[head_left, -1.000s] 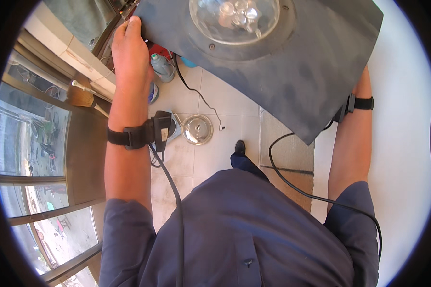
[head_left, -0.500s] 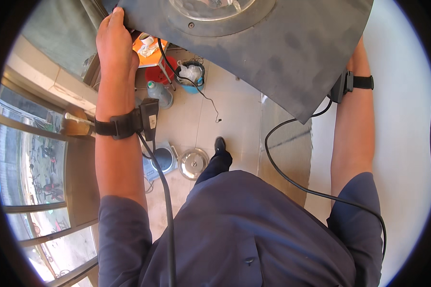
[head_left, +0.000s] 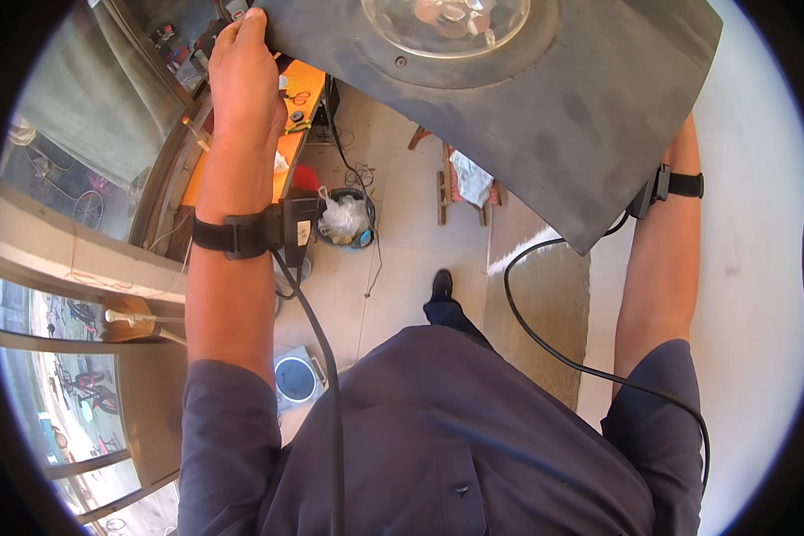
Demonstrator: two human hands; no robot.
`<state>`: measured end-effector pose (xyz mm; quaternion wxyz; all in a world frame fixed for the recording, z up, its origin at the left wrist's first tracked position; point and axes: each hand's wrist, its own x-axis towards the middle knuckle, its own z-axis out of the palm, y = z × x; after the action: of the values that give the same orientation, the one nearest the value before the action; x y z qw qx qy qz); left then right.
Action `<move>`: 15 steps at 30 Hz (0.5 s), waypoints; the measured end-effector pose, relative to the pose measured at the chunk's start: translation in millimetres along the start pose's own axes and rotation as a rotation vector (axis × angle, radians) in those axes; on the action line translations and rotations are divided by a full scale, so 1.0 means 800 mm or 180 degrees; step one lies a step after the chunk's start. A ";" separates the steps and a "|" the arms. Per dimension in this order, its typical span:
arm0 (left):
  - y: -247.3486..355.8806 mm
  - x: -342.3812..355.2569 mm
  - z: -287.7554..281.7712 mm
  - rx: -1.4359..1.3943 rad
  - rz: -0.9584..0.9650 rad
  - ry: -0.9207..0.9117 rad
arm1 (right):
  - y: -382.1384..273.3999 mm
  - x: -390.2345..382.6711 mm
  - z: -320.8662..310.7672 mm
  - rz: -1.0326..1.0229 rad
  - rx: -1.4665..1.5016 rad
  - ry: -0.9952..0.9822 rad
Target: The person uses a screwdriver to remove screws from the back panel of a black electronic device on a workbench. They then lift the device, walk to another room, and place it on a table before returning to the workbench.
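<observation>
Raised in front of me is a dark grey square panel (head_left: 545, 116) with a round clear glass dome (head_left: 451, 27) in it. Pale, shiny pieces show behind the dome. My left hand (head_left: 247, 76) is closed on the panel's left edge, thumb side toward me. At the right edge my right hand (head_left: 685, 134) reaches up behind the panel and supports it; its fingers are hidden. A black cable (head_left: 333, 125) hangs below the panel near my left hand. Each wrist wears a black strap with a small box and a cable.
An orange table (head_left: 297, 116) with scissors and small tools stands beyond my left forearm. On the floor are a bin with a plastic bag (head_left: 345, 217), a hot plate (head_left: 297, 379) and a low stool with a white cloth (head_left: 472, 179). Windows line the left; a white wall (head_left: 759, 179) rises right.
The panel and both hands have shifted right in view, with more of the dome showing. I have stepped ahead: more table and the stool appear, while the hot plate sits lower and the metal lid is gone.
</observation>
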<state>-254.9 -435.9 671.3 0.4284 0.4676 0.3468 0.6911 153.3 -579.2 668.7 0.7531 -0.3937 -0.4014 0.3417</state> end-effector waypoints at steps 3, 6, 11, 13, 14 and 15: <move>-0.047 0.057 0.039 0.0082 0.0037 0.0100 | 0.039 0.086 -0.012 0.0030 0.0041 -0.0043; -0.083 0.114 0.073 0.0198 -0.0005 0.0138 | 0.073 0.166 -0.017 0.0076 0.0065 -0.0051; -0.130 0.193 0.113 0.0236 0.0044 0.0286 | 0.123 0.287 -0.011 0.0187 0.0118 -0.0144; -0.150 0.228 0.118 0.0296 -0.0058 0.0319 | 0.150 0.332 -0.006 0.0244 0.0149 -0.0160; -0.161 0.244 0.119 0.0376 -0.0116 0.0359 | 0.162 0.352 -0.004 0.0259 0.0149 -0.0170; -0.172 0.260 0.120 0.0372 -0.0072 0.0331 | 0.176 0.371 0.000 0.0291 0.0161 -0.0173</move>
<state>-168.0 -183.9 653.6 0.3896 0.4513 0.4136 0.6881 257.1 -268.5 646.4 0.7352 -0.3831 -0.3946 0.3963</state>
